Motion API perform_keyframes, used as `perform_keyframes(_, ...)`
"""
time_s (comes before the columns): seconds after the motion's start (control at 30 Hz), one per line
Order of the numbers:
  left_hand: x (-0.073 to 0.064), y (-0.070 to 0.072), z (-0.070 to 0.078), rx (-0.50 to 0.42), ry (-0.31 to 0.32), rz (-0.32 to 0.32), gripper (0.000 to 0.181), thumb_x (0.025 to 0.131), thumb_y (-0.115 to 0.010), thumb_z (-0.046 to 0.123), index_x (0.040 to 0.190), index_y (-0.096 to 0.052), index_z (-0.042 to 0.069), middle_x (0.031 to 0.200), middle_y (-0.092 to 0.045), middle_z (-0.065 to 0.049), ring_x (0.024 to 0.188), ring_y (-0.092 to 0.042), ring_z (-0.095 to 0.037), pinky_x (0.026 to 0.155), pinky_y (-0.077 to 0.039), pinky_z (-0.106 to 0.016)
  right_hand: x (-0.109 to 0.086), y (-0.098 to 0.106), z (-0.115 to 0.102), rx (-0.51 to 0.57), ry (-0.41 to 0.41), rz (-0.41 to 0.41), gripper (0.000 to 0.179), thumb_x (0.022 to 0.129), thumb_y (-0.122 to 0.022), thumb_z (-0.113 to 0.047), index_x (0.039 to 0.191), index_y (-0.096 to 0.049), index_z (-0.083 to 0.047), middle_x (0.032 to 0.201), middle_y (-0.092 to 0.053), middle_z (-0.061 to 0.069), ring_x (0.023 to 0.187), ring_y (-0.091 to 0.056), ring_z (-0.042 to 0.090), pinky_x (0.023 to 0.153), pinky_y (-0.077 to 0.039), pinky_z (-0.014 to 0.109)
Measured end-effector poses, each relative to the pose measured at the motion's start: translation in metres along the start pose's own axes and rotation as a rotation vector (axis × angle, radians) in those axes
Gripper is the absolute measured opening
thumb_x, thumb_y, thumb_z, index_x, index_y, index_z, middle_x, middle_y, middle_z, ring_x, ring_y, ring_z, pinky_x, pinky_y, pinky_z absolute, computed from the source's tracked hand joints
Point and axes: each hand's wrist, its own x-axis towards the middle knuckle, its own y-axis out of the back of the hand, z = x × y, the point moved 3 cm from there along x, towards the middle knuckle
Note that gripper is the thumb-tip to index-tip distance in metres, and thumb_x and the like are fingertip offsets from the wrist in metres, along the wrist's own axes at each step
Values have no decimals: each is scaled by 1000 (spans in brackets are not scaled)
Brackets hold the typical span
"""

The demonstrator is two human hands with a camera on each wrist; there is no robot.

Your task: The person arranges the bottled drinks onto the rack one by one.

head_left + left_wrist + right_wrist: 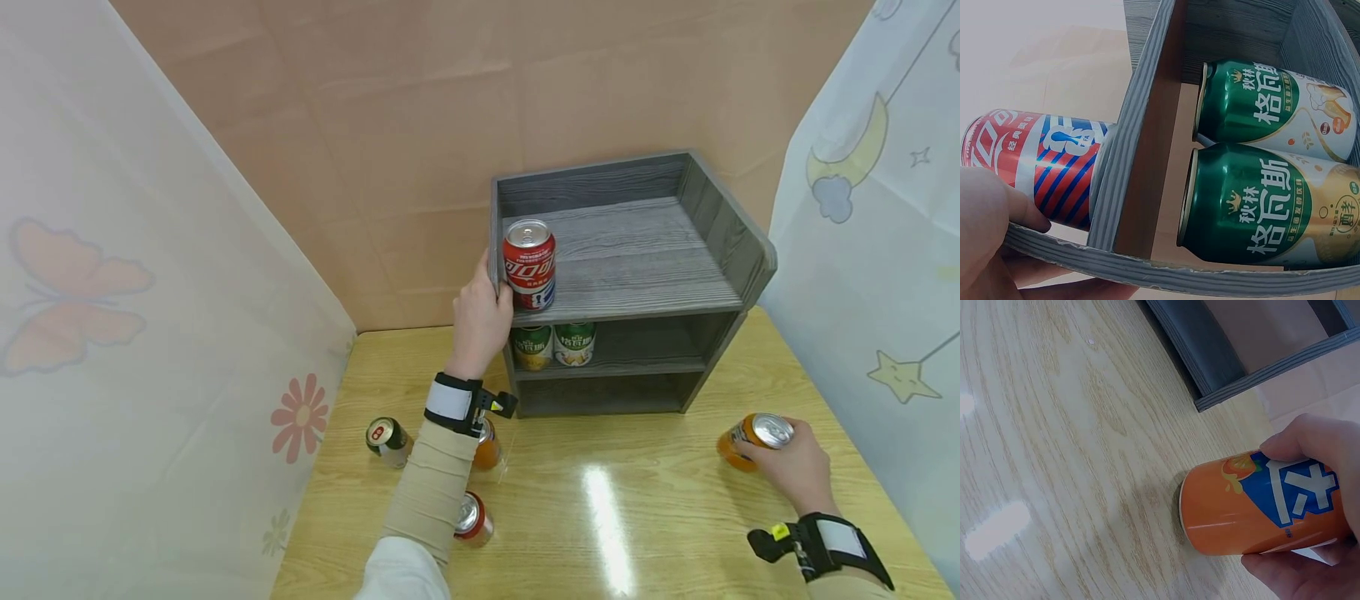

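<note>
My left hand (482,321) grips the left side panel of a grey wooden shelf (622,317), thumb inside and fingers outside. Right by that thumb, a red cola can (529,265) stands upright on the top tier. Two green kvass cans (1244,103) stand side by side on the middle tier. Off to the right of the shelf, my right hand (798,467) holds an orange soda can (1229,506) round its upper part. The can is roughly upright at the tabletop; whether its base touches is hard to tell.
On the wooden table (547,500) left of the shelf are a dark-topped can (388,442), a partly hidden orange can (487,447) and a red-rimmed can (474,518). White printed sheets (172,350) flank both sides, with a brown covering (420,167) behind.
</note>
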Motion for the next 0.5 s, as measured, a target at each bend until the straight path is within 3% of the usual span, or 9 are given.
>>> perform_keyframes(0.17,0,0,0,1,-3,0,56,100,-53,8,154,-39,0,129,-66,-20,92,-73,-30,71,-58,-44,0,-1,-3,0,-4,-16,89,89,-77,-32,139,-27,23,127,-42,45,110,-48,61,80,-48,64)
perform_keyframes(0.5,0,-1,0,7,-3,-4,56,101,-53,8,155,-39,0,129,-66,-19,93,-73,-31,72,-59,-44,-1,-1,-21,-32,133,-24,83,85,-83,-34,134,-40,18,122,-51,43,104,-54,58,74,-50,62)
